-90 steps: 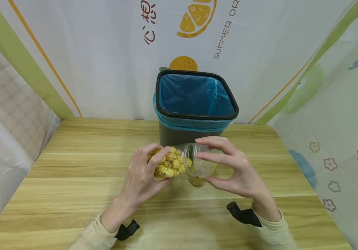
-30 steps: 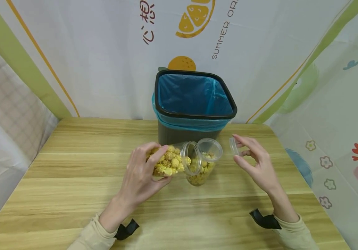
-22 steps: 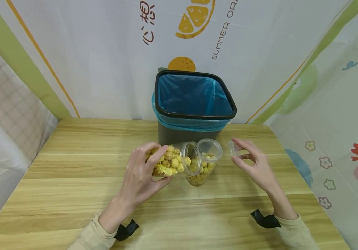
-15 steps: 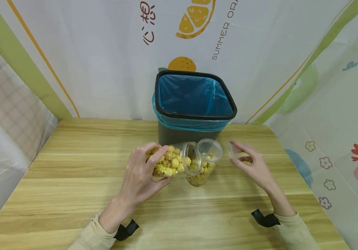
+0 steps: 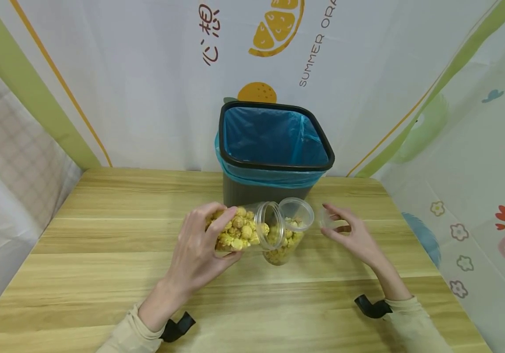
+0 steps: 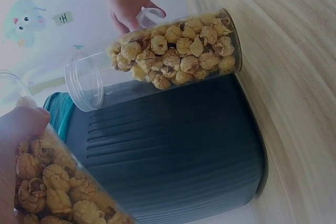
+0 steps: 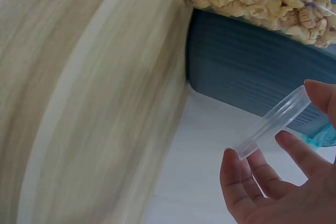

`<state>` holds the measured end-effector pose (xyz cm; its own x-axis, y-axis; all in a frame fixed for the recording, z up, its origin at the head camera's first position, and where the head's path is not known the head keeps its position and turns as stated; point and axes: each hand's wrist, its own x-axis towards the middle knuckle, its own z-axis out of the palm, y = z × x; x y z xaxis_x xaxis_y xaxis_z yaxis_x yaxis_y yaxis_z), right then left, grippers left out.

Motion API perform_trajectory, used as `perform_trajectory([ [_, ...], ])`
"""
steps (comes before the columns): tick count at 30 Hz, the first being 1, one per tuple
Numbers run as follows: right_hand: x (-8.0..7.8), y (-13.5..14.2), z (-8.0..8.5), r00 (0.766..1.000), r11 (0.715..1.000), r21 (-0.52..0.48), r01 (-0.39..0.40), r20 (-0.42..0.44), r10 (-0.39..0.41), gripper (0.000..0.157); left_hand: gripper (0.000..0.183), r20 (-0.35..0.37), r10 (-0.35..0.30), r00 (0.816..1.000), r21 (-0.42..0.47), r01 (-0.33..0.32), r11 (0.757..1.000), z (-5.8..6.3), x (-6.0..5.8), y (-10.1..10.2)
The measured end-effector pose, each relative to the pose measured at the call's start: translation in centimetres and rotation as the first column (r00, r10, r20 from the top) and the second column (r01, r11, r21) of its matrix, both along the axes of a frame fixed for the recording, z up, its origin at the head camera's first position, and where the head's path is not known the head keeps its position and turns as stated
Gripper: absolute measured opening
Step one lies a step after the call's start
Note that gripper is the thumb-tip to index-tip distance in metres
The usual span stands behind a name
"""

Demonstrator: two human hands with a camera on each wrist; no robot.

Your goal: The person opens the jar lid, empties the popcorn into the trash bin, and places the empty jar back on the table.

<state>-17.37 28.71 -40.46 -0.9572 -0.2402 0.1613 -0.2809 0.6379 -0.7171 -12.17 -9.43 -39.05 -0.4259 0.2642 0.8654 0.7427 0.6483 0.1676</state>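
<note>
Yellow popcorn (image 5: 238, 230) lies in a jar (image 5: 259, 215), tipped sideways, that the left hand (image 5: 200, 240) grips. Its lid (image 7: 275, 123) has just come off, so its mouth is bare; the right hand (image 5: 357, 239) pinches the lid away from it. The jar partly hides a tub (image 6: 92, 83) of popcorn standing beside the bin (image 5: 256, 192).

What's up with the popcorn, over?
Left hand grips clear cylindrical plastic popcorn jar, sideways. Right hand pinches clear round plastic lid. Second clear cylindrical plastic popcorn jar stands upright; in head view, first jar partly hides it.
</note>
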Motion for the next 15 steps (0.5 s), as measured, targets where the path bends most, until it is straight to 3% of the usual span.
perform_trajectory([
  [15, -1.2, 0.5, -1.1, 0.998, 0.989, 0.142, -0.045, 0.059, 0.037, 0.071, 0.099, 0.001, 0.002, 1.000, -0.004, -0.002, 1.000, 0.0, 0.1, -0.1],
])
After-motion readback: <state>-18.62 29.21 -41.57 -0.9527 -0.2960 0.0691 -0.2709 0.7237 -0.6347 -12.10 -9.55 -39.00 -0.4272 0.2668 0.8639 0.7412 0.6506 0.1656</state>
